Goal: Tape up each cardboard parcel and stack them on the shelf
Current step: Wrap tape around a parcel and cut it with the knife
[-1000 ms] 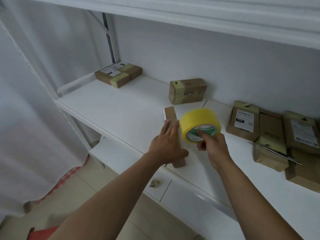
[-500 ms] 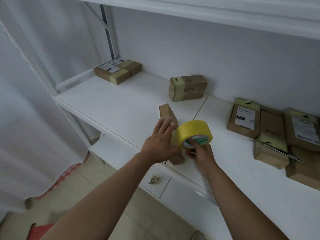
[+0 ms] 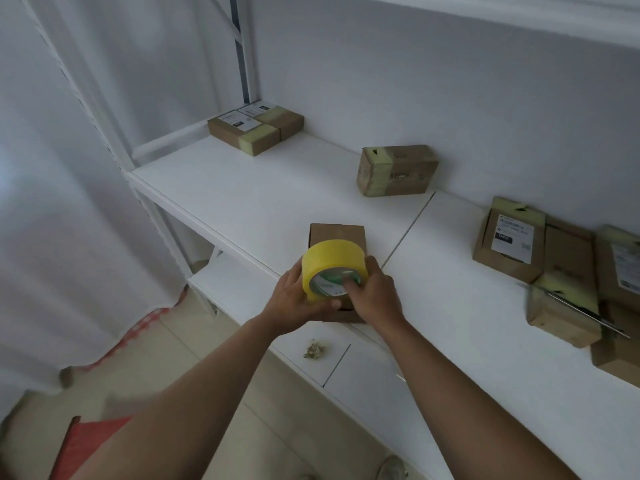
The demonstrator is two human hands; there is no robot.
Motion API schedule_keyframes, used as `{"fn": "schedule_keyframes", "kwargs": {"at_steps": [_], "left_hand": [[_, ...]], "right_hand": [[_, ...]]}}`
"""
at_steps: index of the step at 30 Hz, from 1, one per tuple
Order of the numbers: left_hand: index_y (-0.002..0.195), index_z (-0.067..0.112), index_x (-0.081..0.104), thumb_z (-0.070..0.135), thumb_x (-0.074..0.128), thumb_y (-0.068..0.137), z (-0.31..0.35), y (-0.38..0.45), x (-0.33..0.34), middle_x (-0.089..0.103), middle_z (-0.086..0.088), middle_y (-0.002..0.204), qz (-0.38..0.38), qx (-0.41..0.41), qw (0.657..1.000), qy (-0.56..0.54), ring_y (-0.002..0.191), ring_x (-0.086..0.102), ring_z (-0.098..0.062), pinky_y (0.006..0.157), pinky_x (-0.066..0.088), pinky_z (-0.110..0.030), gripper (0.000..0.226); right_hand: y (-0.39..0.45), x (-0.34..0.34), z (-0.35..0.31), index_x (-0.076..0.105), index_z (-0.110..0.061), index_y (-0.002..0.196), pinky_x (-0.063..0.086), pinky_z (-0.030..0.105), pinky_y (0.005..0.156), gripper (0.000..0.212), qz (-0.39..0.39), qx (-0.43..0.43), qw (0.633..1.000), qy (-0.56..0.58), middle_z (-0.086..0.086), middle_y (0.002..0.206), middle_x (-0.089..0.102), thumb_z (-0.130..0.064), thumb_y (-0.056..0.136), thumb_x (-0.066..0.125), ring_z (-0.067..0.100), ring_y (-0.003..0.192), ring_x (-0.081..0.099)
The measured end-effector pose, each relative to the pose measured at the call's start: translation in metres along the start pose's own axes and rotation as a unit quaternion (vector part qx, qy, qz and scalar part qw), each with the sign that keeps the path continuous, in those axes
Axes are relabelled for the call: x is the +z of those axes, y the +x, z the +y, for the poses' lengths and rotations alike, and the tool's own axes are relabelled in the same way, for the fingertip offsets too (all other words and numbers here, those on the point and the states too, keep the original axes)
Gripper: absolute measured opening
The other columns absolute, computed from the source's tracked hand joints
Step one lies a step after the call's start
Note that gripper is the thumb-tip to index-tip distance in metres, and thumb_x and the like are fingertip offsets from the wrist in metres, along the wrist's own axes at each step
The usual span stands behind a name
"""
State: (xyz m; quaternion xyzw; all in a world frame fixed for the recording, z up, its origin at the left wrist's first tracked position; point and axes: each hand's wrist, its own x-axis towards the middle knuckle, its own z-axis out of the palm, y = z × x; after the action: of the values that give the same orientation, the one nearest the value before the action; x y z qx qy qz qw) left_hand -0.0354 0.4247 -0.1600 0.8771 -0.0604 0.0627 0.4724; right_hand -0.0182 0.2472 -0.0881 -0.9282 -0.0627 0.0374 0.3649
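Fingers of the right hand (image 3: 374, 299) curl into the core of a yellow roll of packing tape (image 3: 330, 270), gripping it directly over a small brown cardboard parcel (image 3: 337, 235) at the front of the white shelf board (image 3: 242, 199). Left hand (image 3: 296, 299) clasps the parcel's near end, thumb underneath the roll, touching it.

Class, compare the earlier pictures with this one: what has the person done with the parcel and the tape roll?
The parcel, earlier on its narrow edge, now lies flat. The tape roll has come down onto its near end, held by the right hand; the left hand shifted to the roll's left side. The other parcels stayed put.
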Motion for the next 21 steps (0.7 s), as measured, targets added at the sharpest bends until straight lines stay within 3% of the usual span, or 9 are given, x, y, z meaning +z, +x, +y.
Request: {"fn": "schedule_keyframes", "kwargs": {"at_steps": [4,7,9,14,16,19,21], "left_hand": [[0.138,0.046,0.042,0.078,0.064,0.074,-0.007,0.000,0.000,0.047,0.000,0.147,-0.010,0.003,1.000,0.010,0.133,0.046,-0.026,0.106,0.042,-0.053,0.075],[0.147,0.030,0.044,0.095,0.037,0.070,-0.002,-0.001,0.002,0.034,-0.001,0.157,-0.034,-0.002,0.991,0.127,0.143,0.029,-0.023,0.117,0.025,-0.044,0.101],[0.148,0.025,0.045,0.099,0.025,0.067,0.003,-0.003,0.003,0.031,-0.002,0.159,-0.043,-0.001,0.986,0.160,0.145,0.025,-0.022,0.118,0.021,-0.041,0.111],[0.146,0.024,0.046,0.097,0.029,0.069,0.006,-0.004,0.000,0.032,-0.003,0.158,-0.054,-0.013,0.985,0.162,0.143,0.029,-0.026,0.116,0.025,-0.043,0.107],[0.148,0.023,0.042,0.091,0.037,0.073,0.009,-0.004,0.000,0.028,-0.002,0.160,-0.054,-0.005,0.983,0.174,0.142,0.030,-0.026,0.115,0.025,-0.042,0.101],[0.154,0.033,0.027,0.085,0.042,0.071,0.008,-0.005,-0.001,0.007,0.011,0.166,-0.071,-0.024,0.983,0.166,0.149,0.018,-0.023,0.120,0.017,-0.045,0.099],[0.152,0.038,0.028,0.087,0.043,0.071,0.007,-0.005,0.001,0.005,0.014,0.166,-0.065,-0.031,0.984,0.161,0.150,0.016,-0.024,0.120,0.016,-0.048,0.096]], "right_hand": [[0.003,-0.009,0.004,0.043,-0.010,0.134,0.047,0.037,0.070,0.049,-0.020,-0.043,0.997,-0.054,0.020,0.103,0.065,-0.037,0.095,0.057,0.041,0.095,0.062],[-0.001,-0.012,0.012,0.043,-0.006,0.135,0.045,0.035,0.065,0.052,0.003,-0.062,0.995,-0.075,0.022,0.097,0.065,-0.036,0.095,0.058,0.042,0.089,0.064],[-0.003,-0.013,0.014,0.042,-0.004,0.137,0.045,0.035,0.065,0.054,0.015,-0.080,0.993,-0.090,0.024,0.096,0.066,-0.033,0.095,0.059,0.043,0.088,0.064],[0.000,-0.019,0.011,0.041,-0.003,0.137,0.044,0.037,0.066,0.052,-0.003,-0.093,0.986,-0.135,0.026,0.098,0.065,-0.029,0.095,0.057,0.044,0.090,0.063],[0.002,-0.019,0.013,0.046,-0.003,0.133,0.043,0.036,0.066,0.046,0.000,-0.070,0.992,-0.103,0.025,0.097,0.065,-0.027,0.095,0.058,0.043,0.090,0.062],[0.005,-0.023,0.028,0.057,-0.007,0.119,0.043,0.032,0.073,0.028,0.006,0.024,0.999,0.045,0.012,0.097,0.063,-0.020,0.094,0.061,0.036,0.095,0.061],[0.006,-0.031,0.044,0.061,-0.010,0.114,0.045,0.032,0.076,0.023,0.020,0.055,0.993,0.105,0.009,0.098,0.064,-0.016,0.092,0.062,0.034,0.097,0.062]]}}
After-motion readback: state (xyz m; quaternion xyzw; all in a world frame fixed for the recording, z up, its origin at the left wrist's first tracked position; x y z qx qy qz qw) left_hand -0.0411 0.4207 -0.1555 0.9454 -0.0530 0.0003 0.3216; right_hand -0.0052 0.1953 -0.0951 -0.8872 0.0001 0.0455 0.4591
